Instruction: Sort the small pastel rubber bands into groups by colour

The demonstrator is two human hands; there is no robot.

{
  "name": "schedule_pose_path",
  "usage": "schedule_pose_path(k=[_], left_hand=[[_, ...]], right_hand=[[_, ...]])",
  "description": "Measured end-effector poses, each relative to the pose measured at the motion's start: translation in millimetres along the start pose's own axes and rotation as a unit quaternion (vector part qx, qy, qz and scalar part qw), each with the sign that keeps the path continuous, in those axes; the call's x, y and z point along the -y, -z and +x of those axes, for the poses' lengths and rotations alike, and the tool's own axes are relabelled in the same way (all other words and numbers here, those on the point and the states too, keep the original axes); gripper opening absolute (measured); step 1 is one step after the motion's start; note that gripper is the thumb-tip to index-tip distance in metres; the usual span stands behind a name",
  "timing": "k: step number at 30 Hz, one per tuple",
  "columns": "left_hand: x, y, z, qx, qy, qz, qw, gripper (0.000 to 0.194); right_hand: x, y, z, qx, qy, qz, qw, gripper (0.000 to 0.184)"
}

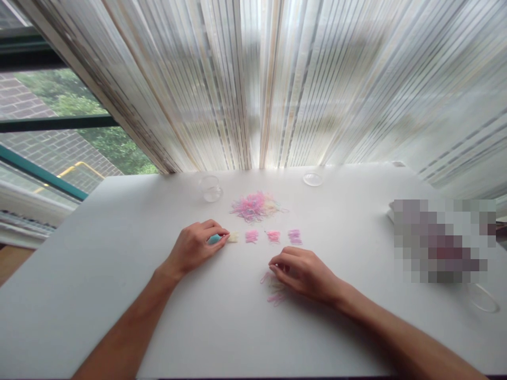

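On the white table (119, 253) lies a loose heap of small pastel elastic bands (256, 206). In front of it runs a row of small sorted piles: blue (214, 239), yellow (233, 237), and three pink to purple piles (273, 236). My left hand (196, 245) rests on the table with its fingers curled over the blue pile, thumb and fingertips pinched together. My right hand (303, 272) lies palm down, fingers curled onto a few scattered pink and yellow bands (274, 289).
A small clear cup (210, 188) stands behind the heap on the left. A clear round lid (312, 179) lies at the back right, another clear lid (481, 298) near the right edge. A blurred object (443, 240) sits on the right. Striped curtains hang behind the table.
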State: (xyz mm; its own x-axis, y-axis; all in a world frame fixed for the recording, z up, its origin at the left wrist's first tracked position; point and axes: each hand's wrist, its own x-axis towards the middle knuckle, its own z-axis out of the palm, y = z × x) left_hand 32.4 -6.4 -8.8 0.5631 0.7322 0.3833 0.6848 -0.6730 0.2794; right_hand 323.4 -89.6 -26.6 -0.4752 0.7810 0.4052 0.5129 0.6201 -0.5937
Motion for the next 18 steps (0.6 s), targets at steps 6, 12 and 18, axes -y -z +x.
schedule_pose_path(k=[6, 12, 18], left_hand=[[0.1, -0.1, -1.1, 0.007, -0.011, 0.0, 1.0, 0.017], [2.5, 0.0, -1.4, 0.013, -0.019, -0.005, 1.0, 0.016], [3.7, 1.1, -0.6, 0.024, -0.023, -0.01, 0.999, 0.017]], right_hand=[[-1.0, 0.9, -0.1, 0.004, 0.001, -0.001, 1.0, 0.017], [-0.9, 0.9, -0.2, 0.006, 0.001, 0.002, 1.0, 0.017], [-1.1, 0.1, -1.6, 0.007, 0.0, 0.006, 1.0, 0.017]])
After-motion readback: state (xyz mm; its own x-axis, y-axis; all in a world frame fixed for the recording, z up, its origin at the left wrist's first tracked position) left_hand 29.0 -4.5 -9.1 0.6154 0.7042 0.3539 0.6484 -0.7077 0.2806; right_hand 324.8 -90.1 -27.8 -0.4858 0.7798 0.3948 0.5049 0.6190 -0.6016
